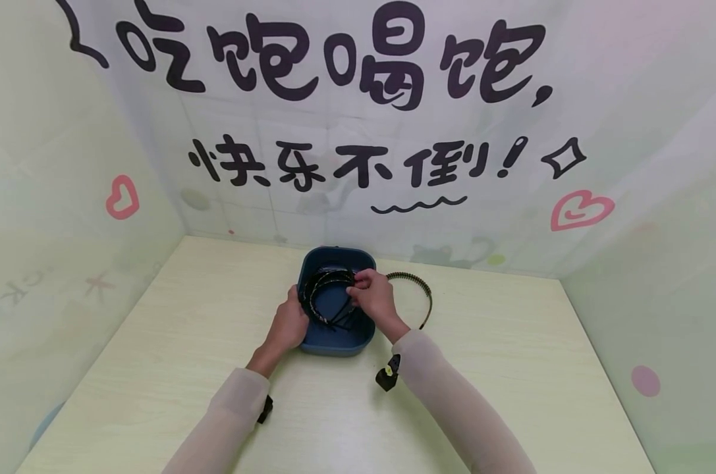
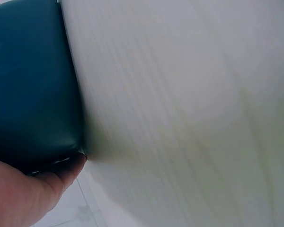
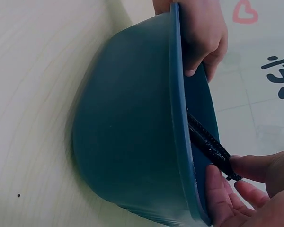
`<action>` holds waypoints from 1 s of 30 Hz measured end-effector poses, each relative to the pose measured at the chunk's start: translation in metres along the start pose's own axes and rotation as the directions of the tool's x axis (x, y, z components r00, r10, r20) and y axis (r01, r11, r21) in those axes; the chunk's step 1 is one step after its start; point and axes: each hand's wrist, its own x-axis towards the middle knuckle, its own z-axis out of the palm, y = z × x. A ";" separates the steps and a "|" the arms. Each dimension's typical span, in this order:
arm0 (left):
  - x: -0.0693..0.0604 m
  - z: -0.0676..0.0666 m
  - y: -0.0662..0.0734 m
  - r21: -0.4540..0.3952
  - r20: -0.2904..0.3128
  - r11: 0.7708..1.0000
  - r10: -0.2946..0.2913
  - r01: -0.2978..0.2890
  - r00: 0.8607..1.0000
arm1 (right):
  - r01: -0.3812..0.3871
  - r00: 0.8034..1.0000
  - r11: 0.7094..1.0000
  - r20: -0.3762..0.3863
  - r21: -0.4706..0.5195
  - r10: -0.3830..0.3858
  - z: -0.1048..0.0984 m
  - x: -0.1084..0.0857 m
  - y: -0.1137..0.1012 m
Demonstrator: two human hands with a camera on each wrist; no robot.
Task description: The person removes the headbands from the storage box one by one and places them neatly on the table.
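A dark blue plastic bin (image 1: pixel 334 345) stands on the table, with black headbands (image 1: pixel 317 296) inside it. My left hand (image 1: pixel 289 321) grips the bin's left wall, its thumb hooked over the rim in the right wrist view. Seen from the left wrist, that hand (image 2: pixel 23 194) lies against the bin's outer side (image 2: pixel 33 85). Over the bin's right rim, my right hand (image 1: pixel 374 297) pinches a black headband (image 3: pixel 210 144) between thumb and fingers. Part of the headbands is hidden by this hand and the bin wall.
A toothed headband (image 1: pixel 424 284) lies on the table (image 1: pixel 500 368) just right of the bin, partly behind my right hand. A printed cloth (image 1: pixel 310 217) with dark lettering hangs behind the table, and more cloth stands along both sides.
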 end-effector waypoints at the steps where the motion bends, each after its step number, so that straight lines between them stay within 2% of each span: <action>1: 0.000 0.000 0.000 0.001 -0.001 1.000 0.000 0.000 1.000 | 0.000 1.000 1.000 0.000 -0.001 0.000 0.000 0.000 0.000; 15: 0.000 0.001 0.001 0.005 -0.008 1.000 -0.012 0.012 1.000 | 0.037 0.997 0.999 -0.064 0.012 -0.037 -0.006 0.002 0.001; 19: 0.000 0.000 0.001 0.007 -0.010 1.000 -0.014 0.015 1.000 | 0.047 0.997 0.998 -0.062 0.035 -0.045 -0.007 0.003 0.003; 24: -0.001 -0.001 0.002 0.015 -0.012 1.000 -0.015 0.015 1.000 | 0.037 0.999 0.993 -0.040 0.110 -0.033 -0.008 0.003 0.001; 30: 0.000 0.000 0.001 0.024 -0.009 1.000 0.004 -0.003 1.000 | 0.049 0.999 0.987 -0.020 0.153 -0.046 -0.009 0.003 -0.003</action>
